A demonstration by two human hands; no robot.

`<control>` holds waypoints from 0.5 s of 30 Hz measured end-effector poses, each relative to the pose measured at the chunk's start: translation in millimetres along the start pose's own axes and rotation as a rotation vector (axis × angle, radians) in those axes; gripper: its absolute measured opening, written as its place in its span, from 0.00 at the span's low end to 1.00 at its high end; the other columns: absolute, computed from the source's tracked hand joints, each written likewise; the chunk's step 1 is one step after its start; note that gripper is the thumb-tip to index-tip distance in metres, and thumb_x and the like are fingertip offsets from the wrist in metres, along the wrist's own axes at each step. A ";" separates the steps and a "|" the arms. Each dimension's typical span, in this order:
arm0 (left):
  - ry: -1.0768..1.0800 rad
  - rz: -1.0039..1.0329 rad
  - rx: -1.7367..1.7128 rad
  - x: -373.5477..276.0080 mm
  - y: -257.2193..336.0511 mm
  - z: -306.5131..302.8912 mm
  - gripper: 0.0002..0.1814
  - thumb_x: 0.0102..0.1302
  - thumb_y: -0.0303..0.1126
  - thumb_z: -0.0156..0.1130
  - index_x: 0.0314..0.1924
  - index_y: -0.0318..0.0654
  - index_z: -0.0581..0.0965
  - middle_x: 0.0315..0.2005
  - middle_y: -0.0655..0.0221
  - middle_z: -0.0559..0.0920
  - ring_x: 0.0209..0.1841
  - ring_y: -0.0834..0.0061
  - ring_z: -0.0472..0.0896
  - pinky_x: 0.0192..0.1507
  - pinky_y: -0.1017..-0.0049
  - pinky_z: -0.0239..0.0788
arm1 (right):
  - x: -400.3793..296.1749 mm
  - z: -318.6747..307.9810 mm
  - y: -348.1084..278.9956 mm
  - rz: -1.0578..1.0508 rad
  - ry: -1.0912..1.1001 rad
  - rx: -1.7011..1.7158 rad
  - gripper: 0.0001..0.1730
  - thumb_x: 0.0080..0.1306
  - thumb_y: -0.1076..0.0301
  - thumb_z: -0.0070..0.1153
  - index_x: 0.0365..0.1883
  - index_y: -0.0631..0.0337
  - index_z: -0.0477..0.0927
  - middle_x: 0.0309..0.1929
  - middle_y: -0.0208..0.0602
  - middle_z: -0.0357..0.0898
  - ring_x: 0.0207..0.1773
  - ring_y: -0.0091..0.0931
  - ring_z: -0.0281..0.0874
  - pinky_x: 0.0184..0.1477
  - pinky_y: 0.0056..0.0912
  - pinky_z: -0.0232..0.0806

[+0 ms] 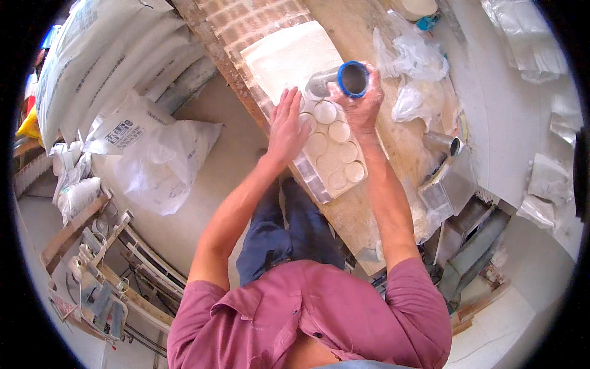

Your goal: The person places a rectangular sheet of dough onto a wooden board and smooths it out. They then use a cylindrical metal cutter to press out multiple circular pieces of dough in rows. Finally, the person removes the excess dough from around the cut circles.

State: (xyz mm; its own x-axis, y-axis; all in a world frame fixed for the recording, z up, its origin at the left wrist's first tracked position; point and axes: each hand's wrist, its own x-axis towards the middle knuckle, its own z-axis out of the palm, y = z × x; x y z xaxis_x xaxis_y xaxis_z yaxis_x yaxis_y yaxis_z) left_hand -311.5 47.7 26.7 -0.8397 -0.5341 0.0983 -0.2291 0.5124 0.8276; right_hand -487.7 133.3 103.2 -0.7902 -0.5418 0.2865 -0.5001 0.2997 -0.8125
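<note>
A white sheet of rolled dough [292, 57] lies on the long wooden worktable [364, 221], several round cuts marking its near half. My right hand [362, 104] grips a metal cylinder with a blue rim [322, 83], tilted, its lower end at the dough beside the cuts. My left hand [289, 129] rests flat on the dough's left side, fingers together, holding nothing. Cut dough rounds [339, 131] sit in the sheet in front of both hands. Beneath the dough shows a surface with a brick-like pattern [311, 177].
Clear plastic bags [415, 60] lie along the table's right side, near a metal canister [442, 143] and a metal box [449, 189]. Stacked white sacks [110, 55] and an opened sack [161, 157] stand on the left. Metal-framed equipment [101, 295] is at lower left.
</note>
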 end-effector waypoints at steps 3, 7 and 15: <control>-0.085 0.052 0.150 18.9 0.7 12.2 0.45 0.65 0.31 0.65 0.80 0.36 0.58 0.82 0.56 0.57 0.84 0.53 0.51 0.80 0.48 0.44 | 17.6 -20.3 -10.2 0.028 0.071 0.040 0.40 0.51 0.58 0.83 0.57 0.65 0.75 0.43 0.38 0.84 0.44 0.28 0.82 0.49 0.36 0.77; -0.238 0.106 0.327 26.4 -0.9 26.9 0.44 0.69 0.40 0.65 0.80 0.36 0.59 0.83 0.60 0.53 0.85 0.56 0.49 0.80 0.43 0.42 | 37.5 -28.4 27.5 -0.092 0.048 -0.106 0.41 0.51 0.56 0.84 0.57 0.65 0.74 0.42 0.39 0.84 0.43 0.30 0.84 0.49 0.38 0.77; -0.284 0.168 0.385 18.2 -13.7 27.8 0.44 0.70 0.48 0.64 0.79 0.36 0.60 0.84 0.63 0.52 0.85 0.61 0.49 0.80 0.44 0.42 | 38.5 -21.4 41.3 -0.055 -0.086 -0.114 0.43 0.51 0.54 0.84 0.59 0.65 0.74 0.44 0.43 0.85 0.47 0.35 0.86 0.51 0.39 0.77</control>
State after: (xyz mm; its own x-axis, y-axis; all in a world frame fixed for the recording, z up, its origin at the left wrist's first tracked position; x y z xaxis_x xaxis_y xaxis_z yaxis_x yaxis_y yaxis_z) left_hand -337.3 49.7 1.8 -0.9689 -0.2470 0.0141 -0.1998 0.8150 0.5440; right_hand -546.3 141.6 91.6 -0.7295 -0.6238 0.2806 -0.5827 0.3521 -0.7325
